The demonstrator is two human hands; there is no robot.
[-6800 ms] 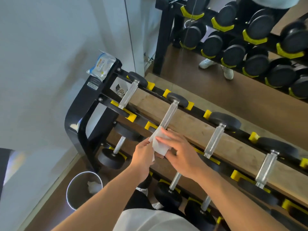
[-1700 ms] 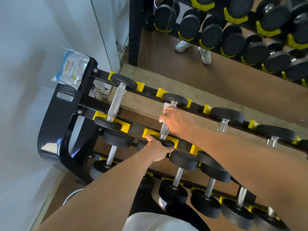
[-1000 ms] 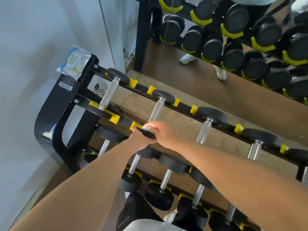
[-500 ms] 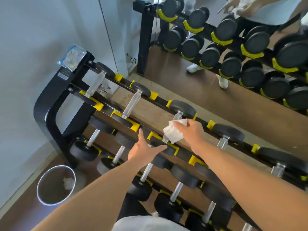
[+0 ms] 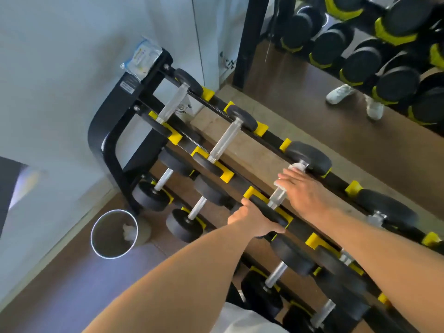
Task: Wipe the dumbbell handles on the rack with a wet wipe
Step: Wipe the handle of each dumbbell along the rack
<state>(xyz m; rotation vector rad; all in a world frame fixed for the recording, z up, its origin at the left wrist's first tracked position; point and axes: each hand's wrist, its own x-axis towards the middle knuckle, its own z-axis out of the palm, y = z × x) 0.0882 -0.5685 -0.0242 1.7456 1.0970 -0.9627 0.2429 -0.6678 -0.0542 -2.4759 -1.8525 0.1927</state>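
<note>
A black dumbbell rack (image 5: 113, 131) with yellow cradles runs from upper left to lower right. Its top tier holds several dumbbells with steel handles. My right hand (image 5: 305, 191) is wrapped over the handle of the third dumbbell (image 5: 278, 195), pressing the white wet wipe (image 5: 296, 167) around it; only bits of the wipe show past my fingers. My left hand (image 5: 254, 218) grips the near black head of that same dumbbell. The second dumbbell's handle (image 5: 224, 139) lies bare to the left.
A wet wipe packet (image 5: 141, 57) rests on the rack's top left corner. A round metal bin (image 5: 114, 233) with a crumpled wipe stands on the floor at the rack's left foot. A mirror (image 5: 360, 56) behind the rack reflects more dumbbells and white shoes.
My hands left the second dumbbell and moved right to the third. My right hand now closes the wipe around its handle, and my left hand has clamped onto its near head.
</note>
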